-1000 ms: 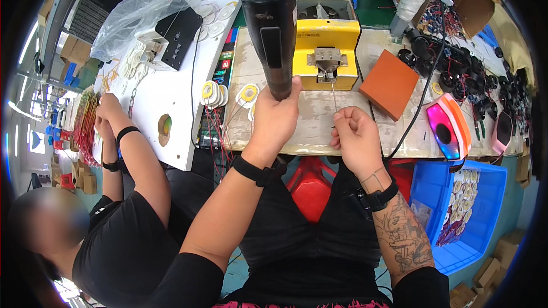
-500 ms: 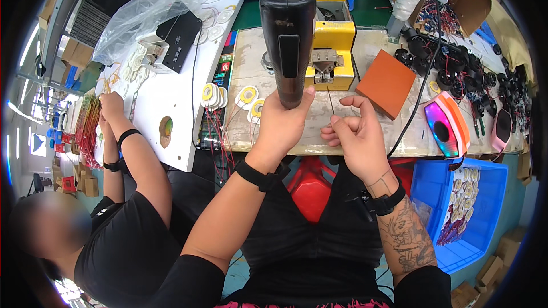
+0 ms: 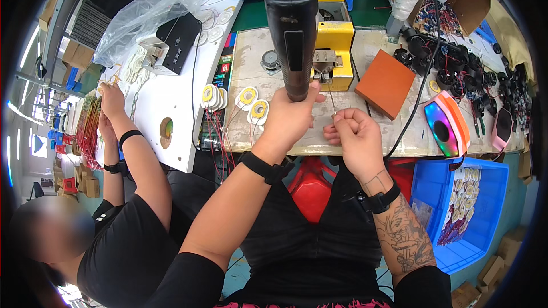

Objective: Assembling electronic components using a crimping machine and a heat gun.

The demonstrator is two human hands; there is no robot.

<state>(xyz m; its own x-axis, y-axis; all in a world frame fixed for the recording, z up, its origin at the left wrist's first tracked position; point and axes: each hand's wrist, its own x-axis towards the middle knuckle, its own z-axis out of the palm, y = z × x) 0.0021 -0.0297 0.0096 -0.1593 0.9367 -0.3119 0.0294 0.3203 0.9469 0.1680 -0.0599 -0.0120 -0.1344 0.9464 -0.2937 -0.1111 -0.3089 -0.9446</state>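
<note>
A black electric screwdriver (image 3: 292, 34) hangs upright from a cable in front of me and covers part of my left hand (image 3: 285, 121). My left hand is closed, with its fingertips just in front of the metal jaws (image 3: 325, 61) of a small yellow bench machine (image 3: 338, 40). What it grips is hidden. To its right, my right hand (image 3: 358, 134) pinches the lower end of a thin, dark, straight wire (image 3: 333, 102), which runs up toward the jaws. Several white rings with yellow centres (image 3: 258, 109) and red leads lie left of my left hand.
An orange-brown block (image 3: 386, 84) sits right of the machine. Beyond it are a lit speaker (image 3: 445, 124) and black speaker parts (image 3: 468, 68). A blue crate (image 3: 491, 205) of ringed parts stands low right. At left, another person (image 3: 123, 234) handles wires at a white table (image 3: 171, 97).
My left hand has moved slightly up and right toward the jaws. The hanging screwdriver has shifted right, uncovering more of a small round speaker. My right hand still pinches the wire.
</note>
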